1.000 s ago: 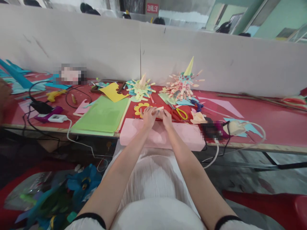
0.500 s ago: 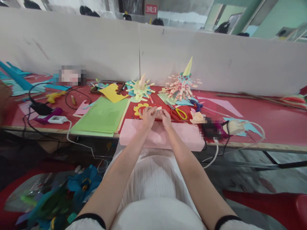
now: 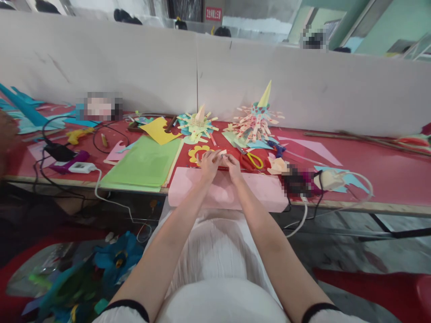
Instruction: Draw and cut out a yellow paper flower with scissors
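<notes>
My left hand and my right hand meet over the near part of the red table. Their fingertips pinch a small pale piece of paper between them; most of it is hidden by the fingers. Below my wrists a sheet of pink paper hangs over the table edge. Just left of my left hand lies a yellow flower-shaped paper cutout. To the right of my right hand are scissors with yellow handles.
Green paper sheets lie to the left. Two cone-topped paper crafts, one yellow-green and one pink, stand by the white partition. A blue glue gun and power strips with cables sit nearby. Someone's dark sleeve shows at far left.
Both hands keep nearly the same place and pinch on the small paper. The whole view has shifted very slightly.
</notes>
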Demonstrator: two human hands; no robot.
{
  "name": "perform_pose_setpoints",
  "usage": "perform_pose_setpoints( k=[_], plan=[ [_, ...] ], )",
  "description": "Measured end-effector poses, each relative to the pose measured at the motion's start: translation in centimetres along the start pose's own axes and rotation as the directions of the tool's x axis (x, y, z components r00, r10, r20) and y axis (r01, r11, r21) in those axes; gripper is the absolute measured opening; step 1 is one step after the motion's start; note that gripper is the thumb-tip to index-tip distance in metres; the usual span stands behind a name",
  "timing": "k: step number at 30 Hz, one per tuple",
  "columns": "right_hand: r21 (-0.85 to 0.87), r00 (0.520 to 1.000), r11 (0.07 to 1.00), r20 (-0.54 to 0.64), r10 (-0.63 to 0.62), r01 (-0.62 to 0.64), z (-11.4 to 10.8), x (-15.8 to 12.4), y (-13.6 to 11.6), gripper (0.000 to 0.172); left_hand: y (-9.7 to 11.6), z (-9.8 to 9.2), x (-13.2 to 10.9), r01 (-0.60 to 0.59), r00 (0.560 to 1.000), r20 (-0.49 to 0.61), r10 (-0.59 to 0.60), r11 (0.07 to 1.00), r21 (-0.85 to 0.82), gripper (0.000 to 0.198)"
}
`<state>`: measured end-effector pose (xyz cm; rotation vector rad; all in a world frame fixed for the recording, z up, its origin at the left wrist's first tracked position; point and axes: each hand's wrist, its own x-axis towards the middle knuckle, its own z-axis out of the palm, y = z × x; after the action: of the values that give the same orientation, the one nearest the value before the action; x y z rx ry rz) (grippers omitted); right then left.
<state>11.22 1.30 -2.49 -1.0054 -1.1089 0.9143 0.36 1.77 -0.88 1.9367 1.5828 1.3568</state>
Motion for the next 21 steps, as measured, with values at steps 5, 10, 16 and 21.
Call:
perform_pose_setpoints(
  k=[5, 10, 16, 21],
  plan=[
    [0.053, 0.992, 0.998, -0.119, 0.042, -0.035, -0.3, 0.7, 0.9, 0.029, 0.2, -0.2, -0.1, -0.094, 0.994, -0.072, 0.087, 0.991, -0.095, 0.030],
    [0.251, 0.933, 0.968, -0.345, 0.107, -0.019, -1.0, 1.8, 1.6, 0.030, 0.4, -0.6, -0.3, -0.038, 0.982, -0.191, -0.001, 0.978, -0.204, 0.022],
    [0.381, 0.945, 0.924, -0.288, 0.157, -0.037, -1.1, 1.8, 1.6, 0.032, -0.7, 0.6, 0.9, 0.220, 0.970, 0.013, -0.244, 0.846, -0.486, 0.018],
    [0.265, 0.975, 0.958, -0.161, 0.156, -0.109, -0.5, 1.0, 0.9, 0.037, -1.8, 1.8, 1.3, 0.387, 0.922, 0.285, -0.263, 0.669, -0.634, 0.021]
  ],
)
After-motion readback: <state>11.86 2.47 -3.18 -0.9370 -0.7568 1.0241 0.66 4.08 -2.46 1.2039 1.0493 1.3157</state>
